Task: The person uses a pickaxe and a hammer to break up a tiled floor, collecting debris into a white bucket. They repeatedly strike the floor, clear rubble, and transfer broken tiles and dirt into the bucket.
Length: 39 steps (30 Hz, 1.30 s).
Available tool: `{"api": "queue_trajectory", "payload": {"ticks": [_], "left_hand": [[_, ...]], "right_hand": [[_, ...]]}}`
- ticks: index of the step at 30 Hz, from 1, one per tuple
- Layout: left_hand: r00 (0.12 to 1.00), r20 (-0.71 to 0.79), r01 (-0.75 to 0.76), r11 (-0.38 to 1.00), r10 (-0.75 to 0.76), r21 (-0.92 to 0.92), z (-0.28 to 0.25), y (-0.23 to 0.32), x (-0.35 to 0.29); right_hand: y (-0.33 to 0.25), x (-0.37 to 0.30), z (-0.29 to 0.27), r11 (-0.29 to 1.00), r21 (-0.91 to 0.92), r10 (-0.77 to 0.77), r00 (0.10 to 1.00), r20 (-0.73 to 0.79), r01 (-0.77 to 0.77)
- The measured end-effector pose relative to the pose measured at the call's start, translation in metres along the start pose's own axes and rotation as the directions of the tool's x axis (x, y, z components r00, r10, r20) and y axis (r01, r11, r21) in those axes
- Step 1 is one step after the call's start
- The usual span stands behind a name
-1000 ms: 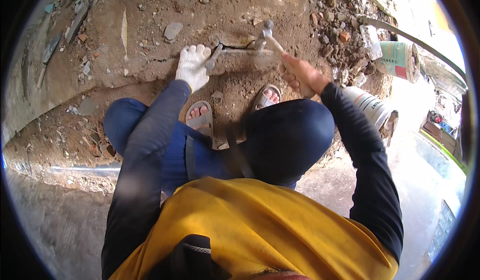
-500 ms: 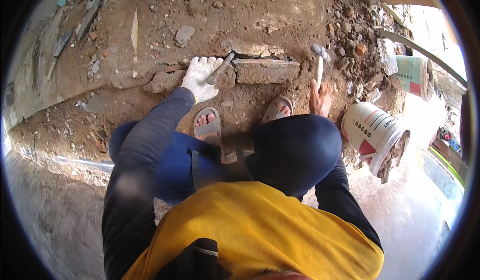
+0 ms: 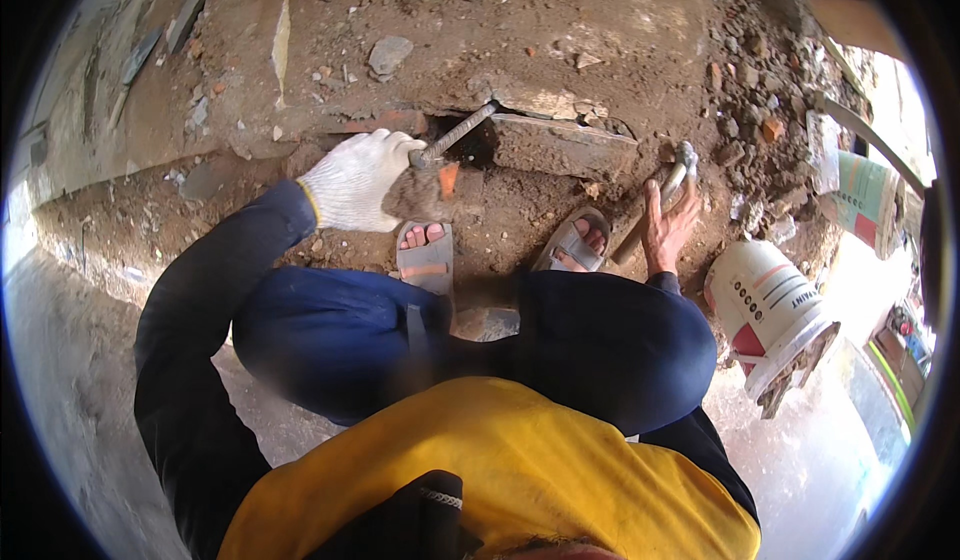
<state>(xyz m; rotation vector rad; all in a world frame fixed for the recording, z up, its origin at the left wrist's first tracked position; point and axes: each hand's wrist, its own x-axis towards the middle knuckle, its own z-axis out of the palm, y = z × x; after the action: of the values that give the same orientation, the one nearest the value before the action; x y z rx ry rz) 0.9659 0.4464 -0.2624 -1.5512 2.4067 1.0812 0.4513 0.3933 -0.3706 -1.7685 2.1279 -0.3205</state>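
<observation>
My left hand (image 3: 358,182), in a white knit glove, is closed around a dirt-covered brick chunk (image 3: 418,196) with a broken orange face. A ribbed metal rod (image 3: 460,134) slants beside its fingertips, its far end in the crack by the brick edging. Whether the glove also touches the rod I cannot tell. To the right, my bare right hand (image 3: 668,222) has the handle of a hammer (image 3: 688,163) in its grasp, head pointing away from me, low over the soil. Between the hands lies a long dirt-caked brick (image 3: 565,146) in the edging.
My sandalled feet (image 3: 425,258) are just behind the edging. At the right stand a white paint bucket (image 3: 765,295) holding rubble and a green-and-white bucket (image 3: 862,200). Rubble (image 3: 745,110) is heaped at the far right; a flat grey stone (image 3: 390,55) lies beyond the crack.
My left hand has moved left and toward me with the brick chunk, leaving a dark gap in the edging. The rod leans in the crack. My right hand and hammer have come lower and tilted.
</observation>
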Motion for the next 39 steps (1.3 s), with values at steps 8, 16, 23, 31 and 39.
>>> {"api": "queue_trajectory", "payload": {"ticks": [8, 16, 23, 31, 39], "left_hand": [[0.850, -0.343, 0.358, 0.916, -0.400, -0.183, 0.030, -0.025, -0.108], [0.475, -0.389, 0.580, 0.614, -0.789, -0.536, 0.086, -0.022, -0.183], [0.140, -0.241, 0.481, 0.278, -0.960, -0.832, 0.132, -0.077, -0.284], [-0.045, -0.756, 0.950, 0.207, -0.653, -0.235, 0.075, -0.138, -0.310], [0.923, -0.370, 0.221, 0.932, -0.105, 0.287, 0.126, -0.037, -0.039]], "right_hand": [[-0.111, 0.024, 0.005, 0.847, -0.053, -0.454, 0.771, 0.446, 0.530], [-0.132, 0.035, 0.011, 0.740, -0.260, -0.441, 0.740, 0.508, 0.620], [-0.131, 0.038, 0.008, 0.688, -0.251, -0.487, 0.690, 0.535, 0.681], [-0.138, 0.016, -0.001, 0.630, -0.239, -0.532, 0.635, 0.560, 0.739], [-0.144, 0.003, -0.010, 0.690, -0.203, -0.490, 0.655, 0.575, 0.695]]}}
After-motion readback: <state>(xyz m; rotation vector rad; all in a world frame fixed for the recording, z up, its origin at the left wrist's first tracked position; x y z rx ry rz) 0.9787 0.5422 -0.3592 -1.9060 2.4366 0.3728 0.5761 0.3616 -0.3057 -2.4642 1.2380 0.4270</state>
